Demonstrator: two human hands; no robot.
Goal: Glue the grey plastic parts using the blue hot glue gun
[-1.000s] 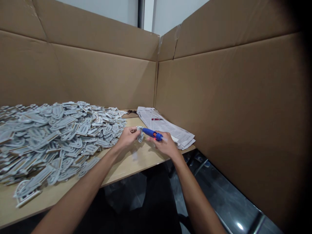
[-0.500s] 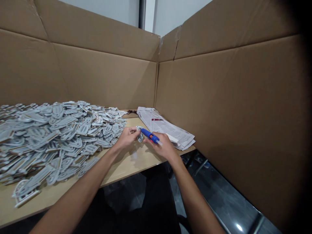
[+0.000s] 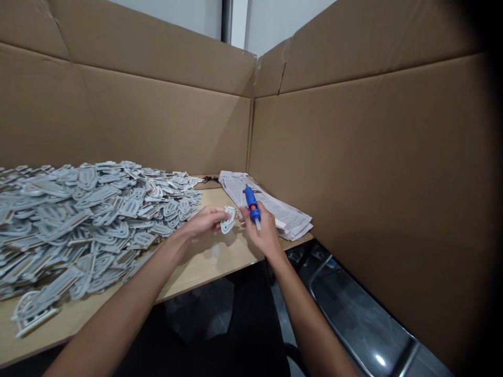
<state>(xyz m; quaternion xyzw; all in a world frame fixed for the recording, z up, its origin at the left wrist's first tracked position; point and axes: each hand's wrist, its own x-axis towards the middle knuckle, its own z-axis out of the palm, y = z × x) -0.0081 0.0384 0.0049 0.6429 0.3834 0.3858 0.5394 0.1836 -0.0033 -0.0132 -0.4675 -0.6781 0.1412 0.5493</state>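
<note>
In the head view, the left hand [image 3: 204,222] pinches a small pale plastic piece [image 3: 228,220] between its fingers, above the worktop [image 3: 214,256]. The right hand [image 3: 262,226], just beside it, has its fingers closed around a blue glue gun [image 3: 251,198], whose nozzle points away from the person and is apart from the piece. A heap of similar pieces [image 3: 98,209] covers the worktop's left; printed sheets [image 3: 288,213] lie on the right, beside a cardboard wall [image 3: 353,173].
</note>
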